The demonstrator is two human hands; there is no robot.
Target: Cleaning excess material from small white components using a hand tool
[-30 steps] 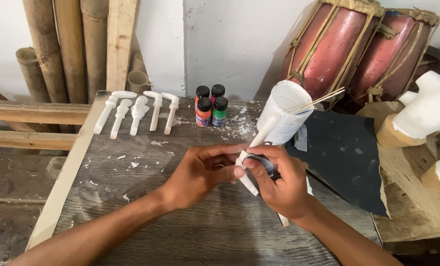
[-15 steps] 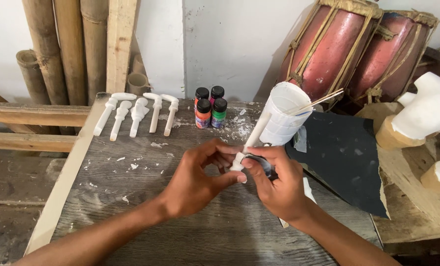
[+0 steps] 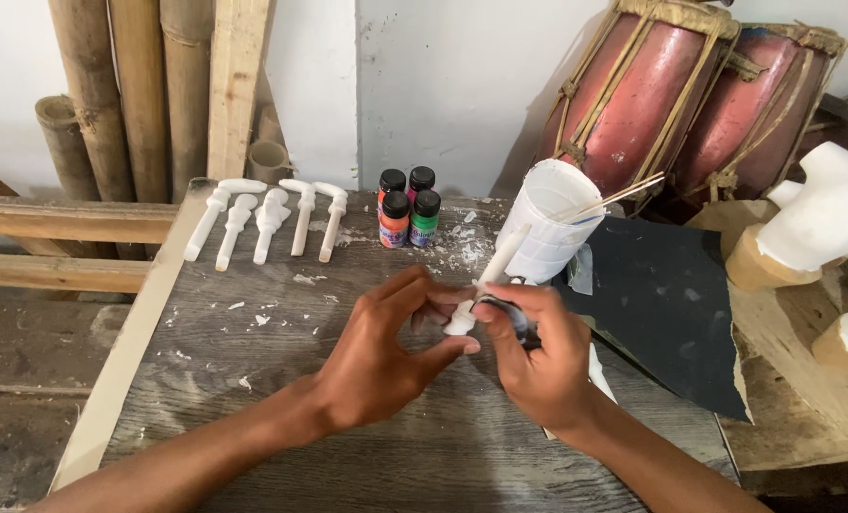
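You look midway through smoothing the slim white carved peg (image 3: 488, 280), held low over the table's middle: your left hand (image 3: 386, 356) pinches its lower end, and your right hand (image 3: 536, 353) closes on a dark scrap of sandpaper (image 3: 507, 311) against it. Turning the peg calls for a light grip. The grey, chip-strewn plank table (image 3: 253, 380) carries five white pegs (image 3: 270, 220) and four small paint bottles (image 3: 408, 210); red drums (image 3: 690, 104) lean behind.

Both hands meet at centre, left hand (image 3: 381, 356) and right hand (image 3: 538, 356) with fingers curled, pinching.
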